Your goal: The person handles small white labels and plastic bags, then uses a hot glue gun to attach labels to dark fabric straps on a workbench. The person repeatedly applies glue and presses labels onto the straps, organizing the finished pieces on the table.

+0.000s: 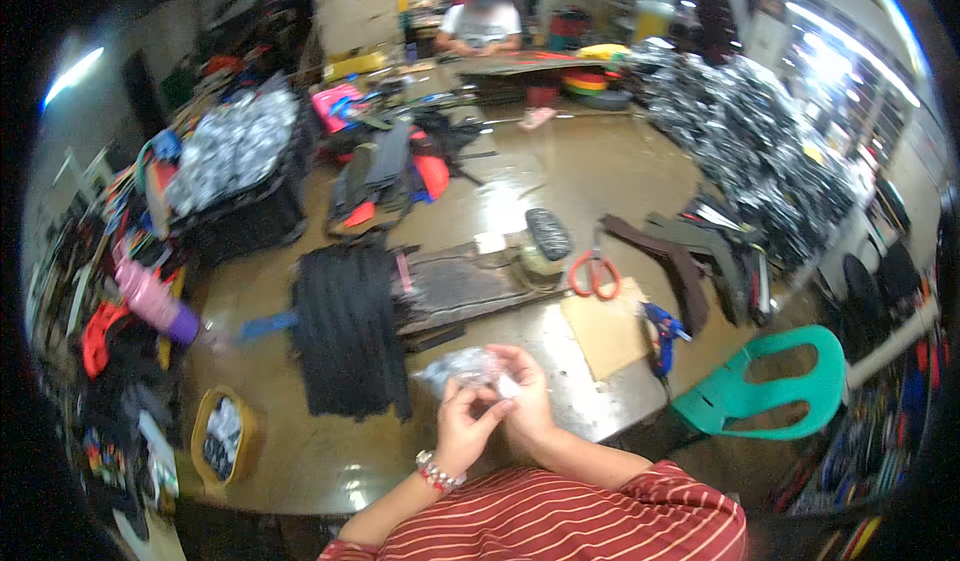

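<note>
The left hand [462, 431] and right hand [525, 396] were closed together, fingers pinching a small crinkled clear plastic packet [462, 369] just above the near edge of the bench [560, 176]. The packet looked light, soft and slippery, best gripped at its edge. Orange-handled scissors [594, 273] lay beyond, apart.

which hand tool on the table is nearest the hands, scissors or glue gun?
The blue glue gun, at the table edge right of the hands. The orange-handled scissors lie farther back, beyond the cardboard sheet.
</note>
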